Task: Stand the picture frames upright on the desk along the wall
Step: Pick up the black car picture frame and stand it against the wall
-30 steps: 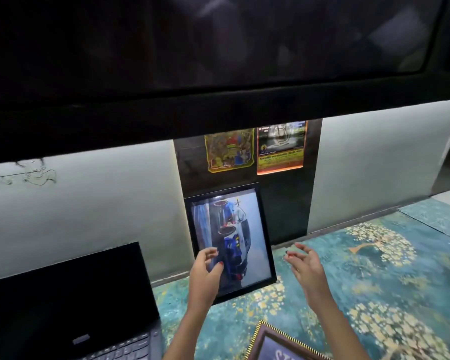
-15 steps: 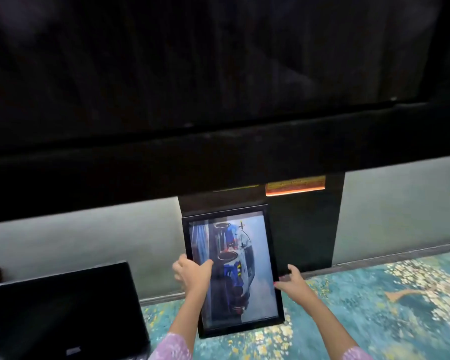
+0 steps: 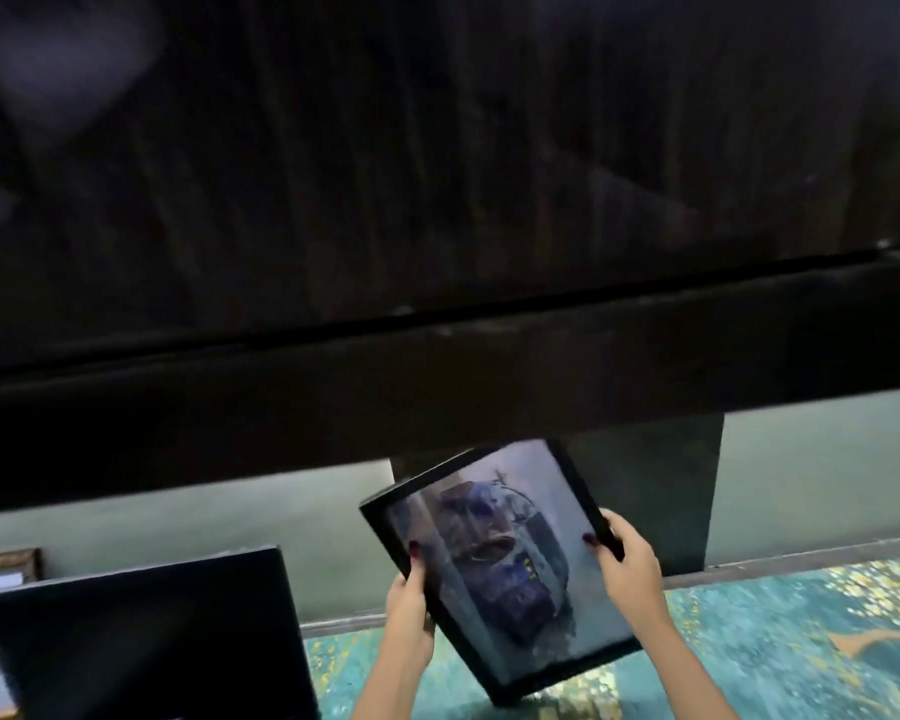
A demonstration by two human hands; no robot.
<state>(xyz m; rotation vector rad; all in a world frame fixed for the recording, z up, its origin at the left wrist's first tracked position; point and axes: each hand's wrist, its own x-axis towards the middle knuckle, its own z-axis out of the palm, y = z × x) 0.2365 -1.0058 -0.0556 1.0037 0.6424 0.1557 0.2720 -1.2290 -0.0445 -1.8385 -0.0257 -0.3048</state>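
Observation:
A black picture frame (image 3: 494, 563) with a blurred car photo is lifted off the desk (image 3: 780, 641) and tilted, its top leaning left and its glass facing me. My left hand (image 3: 411, 600) grips its left edge, thumb on the glass. My right hand (image 3: 627, 569) clasps its right edge. The frame hangs in front of the dark wall panel (image 3: 650, 491), apart from the wall.
An open laptop (image 3: 141, 636) stands at the left on the teal floral desk cover. Behind it at the far left, the corner of another frame (image 3: 6, 563) leans by the pale wall (image 3: 822, 475). A dark overhead cabinet (image 3: 437, 252) fills the upper view.
The frame stood upright against the wall with my hands beside it; both hands have since gripped its sides, lifted it and tilted it. The camera has tipped upward.

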